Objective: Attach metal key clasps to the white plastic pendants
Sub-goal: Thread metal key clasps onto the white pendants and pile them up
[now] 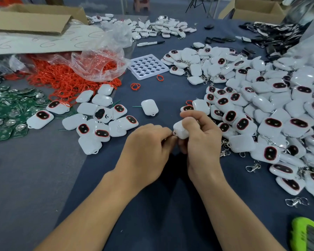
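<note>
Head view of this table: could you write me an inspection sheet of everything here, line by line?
Surface: dark blue cloth, with a grey surface beside it at left.
Job's things: one white pendant in hand; big pendant pile at right; smaller group at left; loose metal clasps by the right pile.
Clutter: red loops spilling from a plastic bag, green circuit boards, white holed tray, marker pen, bright green object.
Hands: right hand grips the white pendant; left hand pinches a metal clasp at its loop.
Cables: nothing seen.
Surroundings: cardboard boxes at the far edge.
</note>
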The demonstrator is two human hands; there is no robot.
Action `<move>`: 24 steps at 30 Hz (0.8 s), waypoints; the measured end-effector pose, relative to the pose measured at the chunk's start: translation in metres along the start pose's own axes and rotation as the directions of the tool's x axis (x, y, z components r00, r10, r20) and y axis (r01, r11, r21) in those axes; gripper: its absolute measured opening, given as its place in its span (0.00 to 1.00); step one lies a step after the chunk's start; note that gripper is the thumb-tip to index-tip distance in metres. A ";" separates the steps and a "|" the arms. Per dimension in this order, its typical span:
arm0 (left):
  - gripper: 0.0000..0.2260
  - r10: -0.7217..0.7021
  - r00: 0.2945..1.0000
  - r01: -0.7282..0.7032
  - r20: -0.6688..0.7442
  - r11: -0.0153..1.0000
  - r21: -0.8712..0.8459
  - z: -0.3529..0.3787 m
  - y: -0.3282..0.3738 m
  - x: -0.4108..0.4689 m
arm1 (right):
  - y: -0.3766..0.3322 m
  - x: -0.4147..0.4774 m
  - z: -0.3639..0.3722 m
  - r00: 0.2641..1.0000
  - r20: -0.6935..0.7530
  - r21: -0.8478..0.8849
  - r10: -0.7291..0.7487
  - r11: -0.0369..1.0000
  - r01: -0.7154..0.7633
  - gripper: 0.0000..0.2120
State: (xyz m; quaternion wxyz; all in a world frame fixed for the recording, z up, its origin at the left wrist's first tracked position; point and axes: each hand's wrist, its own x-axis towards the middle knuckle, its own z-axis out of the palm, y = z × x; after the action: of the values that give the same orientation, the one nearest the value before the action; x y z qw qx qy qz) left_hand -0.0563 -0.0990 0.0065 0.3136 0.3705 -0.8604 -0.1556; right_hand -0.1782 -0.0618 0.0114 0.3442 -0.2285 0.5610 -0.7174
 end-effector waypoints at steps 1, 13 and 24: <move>0.12 -0.066 0.997 0.070 0.039 0.991 -0.116 0.000 0.000 0.001 | -0.002 0.002 -0.001 0.998 0.002 0.050 0.068 0.996 -0.068 0.12; 0.13 0.089 0.991 -0.099 0.097 0.990 0.098 -0.004 -0.005 0.005 | 0.005 -0.013 -0.003 0.976 0.073 -0.349 -0.205 0.912 0.217 0.08; 0.18 -0.171 0.978 0.177 -0.119 0.983 0.045 -0.009 -0.020 0.009 | -0.034 0.021 -0.043 0.942 0.319 0.657 0.102 0.693 -0.297 0.12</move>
State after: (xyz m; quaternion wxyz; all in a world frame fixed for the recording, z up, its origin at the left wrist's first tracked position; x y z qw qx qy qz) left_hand -0.0441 -0.1202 0.0074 0.3373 0.4612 -0.8092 -0.1369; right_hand -0.2307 -0.0446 0.0316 0.5508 -0.1100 0.2213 -0.7972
